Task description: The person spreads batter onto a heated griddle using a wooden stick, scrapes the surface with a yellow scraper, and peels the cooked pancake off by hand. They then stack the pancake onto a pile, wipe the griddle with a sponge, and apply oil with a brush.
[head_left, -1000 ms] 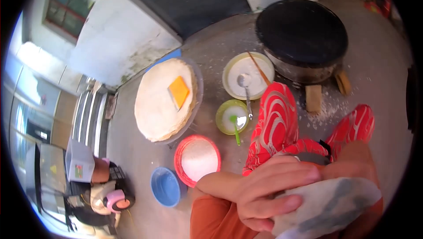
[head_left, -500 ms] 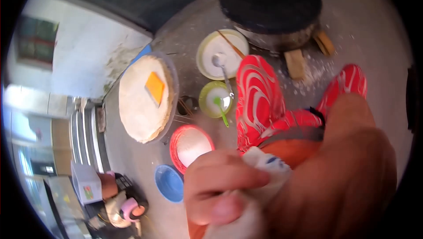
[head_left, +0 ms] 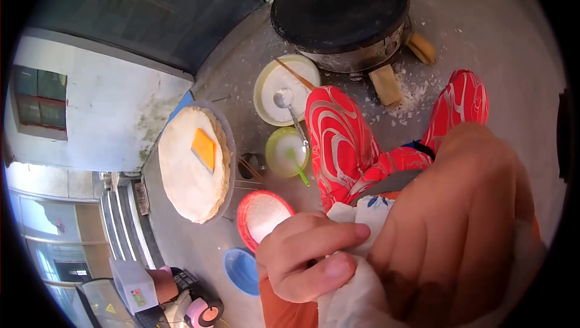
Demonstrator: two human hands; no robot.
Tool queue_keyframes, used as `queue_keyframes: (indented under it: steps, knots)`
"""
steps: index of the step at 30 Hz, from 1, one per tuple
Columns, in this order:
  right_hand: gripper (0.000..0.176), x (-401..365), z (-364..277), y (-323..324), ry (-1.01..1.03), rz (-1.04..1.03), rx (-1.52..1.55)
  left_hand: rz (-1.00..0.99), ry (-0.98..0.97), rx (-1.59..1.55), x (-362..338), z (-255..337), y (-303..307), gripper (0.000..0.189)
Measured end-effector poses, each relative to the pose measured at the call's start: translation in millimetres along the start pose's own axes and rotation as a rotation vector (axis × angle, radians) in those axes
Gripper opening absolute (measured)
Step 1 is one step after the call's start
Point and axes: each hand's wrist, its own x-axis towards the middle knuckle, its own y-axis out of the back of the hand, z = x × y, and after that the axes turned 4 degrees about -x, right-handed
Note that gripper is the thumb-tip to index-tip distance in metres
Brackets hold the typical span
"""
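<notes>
Nearest you, your left hand curls its fingers tight around a white cloth. Your right hand lies over the cloth, its grip hidden. Beyond sit a red bowl, a flatbread stack to the left, and farthest, the black griddle.

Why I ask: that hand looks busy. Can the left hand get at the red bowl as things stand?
Probably yes: the red bowl lies beside the left hand, nothing between, though its fingers are closed on the white cloth.

Four bowls, two hands, one griddle
</notes>
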Motion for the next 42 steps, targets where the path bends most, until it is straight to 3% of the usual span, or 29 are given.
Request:
queue_keyframes:
  steps: [2,4,8,10,11,18,26,33,41,42]
  knots:
    - [0.031,-1,-1,-1,0.007,0.016,0.009,0.012,-0.015,0.035,-4,3,-1,0.033]
    - [0.031,-2,-2,-2,0.009,0.024,0.012,-0.032,0.207,0.111,13,13,-2,0.03]
    - [0.031,-2,-1,-2,0.011,0.029,0.01,0.024,-0.01,0.019,-7,6,2,0.028]
    - [0.03,-1,5,-2,0.012,0.005,0.011,-0.16,0.206,-0.029,12,18,10,0.026]
    - [0.03,-2,7,-2,0.014,0.0,0.005,-0.172,0.203,-0.047,10,18,9,0.026]
    - [0.03,-2,5,-2,-0.006,0.015,-0.023,-0.014,0.208,0.132,-4,17,-3,0.028]
    - [0.03,-2,-5,-1,-0.001,0.031,-0.028,0.056,0.184,0.078,5,7,-13,0.027]
    - [0.03,0,-20,-9,-0.005,0.076,-0.024,0.255,0.079,0.124,10,-8,-31,0.027]
    - [0.026,8,-20,-11,-0.212,0.327,0.004,-0.003,0.205,0.096,10,-1,-14,0.033]
    - [0.026,8,-20,-13,-0.244,0.383,0.014,-0.006,0.115,0.098,9,-6,-11,0.031]
